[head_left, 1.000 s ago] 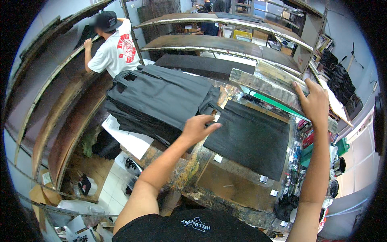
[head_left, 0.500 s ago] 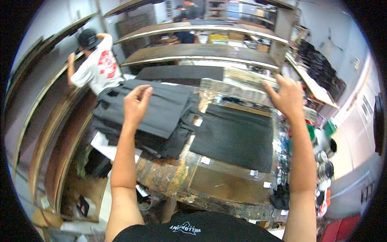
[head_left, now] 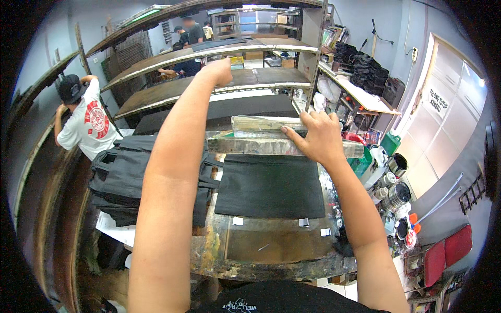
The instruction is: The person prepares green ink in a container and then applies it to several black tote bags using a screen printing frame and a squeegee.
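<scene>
My left hand (head_left: 218, 71) is stretched far forward, in front of the shelves and above the far side of the table. Its fingers look curled together, and whatever they may hold is hidden. My right hand (head_left: 322, 134) grips the right part of a worn, stained screen-printing frame (head_left: 250, 146), thumb along its near side and fingers over the top. The frame is raised, seen nearly edge-on. Below it a flat black fabric piece (head_left: 269, 188) lies on a brown board (head_left: 271, 242). Left of it is a pile of black fabric bags (head_left: 120, 175), partly behind my left forearm.
Tiered shelves (head_left: 209, 49) stand beyond the table. A person in a white shirt (head_left: 88, 122) is at the left racks, and others are in the back. Cans (head_left: 395, 195) and bottles crowd the right side. Small white tabs (head_left: 303, 223) sit along the board. Red chairs (head_left: 446, 255) stand at lower right.
My left hand has gone from above the black bags to farther forward and right. My right hand stays at the frame. The whole view has shifted, showing more of the room's right side.
</scene>
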Available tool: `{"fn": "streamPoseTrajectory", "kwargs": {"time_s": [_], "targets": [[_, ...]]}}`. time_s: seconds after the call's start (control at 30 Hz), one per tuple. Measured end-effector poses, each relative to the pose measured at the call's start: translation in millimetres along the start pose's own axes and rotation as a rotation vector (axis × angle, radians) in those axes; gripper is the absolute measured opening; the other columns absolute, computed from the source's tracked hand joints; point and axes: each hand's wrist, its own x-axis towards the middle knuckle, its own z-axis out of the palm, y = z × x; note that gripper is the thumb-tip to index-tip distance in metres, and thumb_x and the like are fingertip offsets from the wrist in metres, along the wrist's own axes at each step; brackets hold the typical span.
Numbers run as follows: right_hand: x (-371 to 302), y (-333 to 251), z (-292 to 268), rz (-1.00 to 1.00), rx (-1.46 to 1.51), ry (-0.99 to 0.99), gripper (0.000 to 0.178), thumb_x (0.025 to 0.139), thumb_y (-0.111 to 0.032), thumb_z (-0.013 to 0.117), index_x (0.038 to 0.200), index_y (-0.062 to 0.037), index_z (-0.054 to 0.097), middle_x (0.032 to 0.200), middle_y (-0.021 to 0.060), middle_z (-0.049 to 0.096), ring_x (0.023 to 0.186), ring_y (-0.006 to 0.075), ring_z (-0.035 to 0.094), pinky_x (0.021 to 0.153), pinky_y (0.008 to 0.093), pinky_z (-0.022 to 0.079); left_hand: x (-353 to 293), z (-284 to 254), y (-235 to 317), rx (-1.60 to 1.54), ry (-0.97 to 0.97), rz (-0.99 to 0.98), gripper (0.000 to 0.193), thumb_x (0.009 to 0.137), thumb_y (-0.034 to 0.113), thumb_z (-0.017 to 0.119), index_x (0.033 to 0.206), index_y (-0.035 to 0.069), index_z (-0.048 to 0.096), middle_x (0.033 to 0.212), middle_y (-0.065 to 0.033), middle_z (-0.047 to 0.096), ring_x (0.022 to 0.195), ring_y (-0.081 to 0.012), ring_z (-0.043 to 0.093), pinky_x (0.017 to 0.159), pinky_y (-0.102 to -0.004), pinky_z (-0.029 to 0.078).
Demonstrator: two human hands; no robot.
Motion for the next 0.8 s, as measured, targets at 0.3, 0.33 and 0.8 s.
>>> {"fn": "streamPoseTrajectory", "kwargs": {"time_s": [0.3,0.33,0.8], "targets": [[-1.8,2.2,-0.3,-0.015,-0.001,0.013,0.056,0.091,-0.056,0.069,0.098,-0.0002,0.073,0.081,0.0137,0.066,0.084,0.0321,0.063,0.082,0.0439,0.042,-36.3,22.7,6.8,-0.125,0.070,-0.044,0.073,0.089,0.016,0.060,0.156,0.000,0.036,0.139,-0.0298,0.059,0.129,-0.0421,0.058,0.110,-0.0471,0.046],[-0.9,0.7,-1.2,-0.013,0.004,0.006,0.056,0.091,-0.056,0.069,0.098,-0.0002,0.073,0.081,0.0138,0.066,0.084,0.0319,0.063,0.082,0.0438,0.042,-40.3,25.2,0.2,-0.128,0.073,-0.038,0.074,0.089,0.017,0.061,0.157,0.000,0.035,0.139,-0.0296,0.059,0.129,-0.0422,0.058,0.111,-0.0472,0.046],[0.3,-0.7,-4.2,-0.002,0.005,-0.014,0.053,0.091,-0.056,0.068,0.088,-0.0026,0.068,0.080,0.0145,0.066,0.083,0.0328,0.063,0.082,0.0447,0.041,-27.7,10.6,-25.3,-0.053,0.077,-0.170,0.054,0.092,0.018,0.059,0.140,-0.006,0.051,0.136,-0.0255,0.063,0.128,-0.0364,0.061,0.107,-0.0472,0.050]]}}
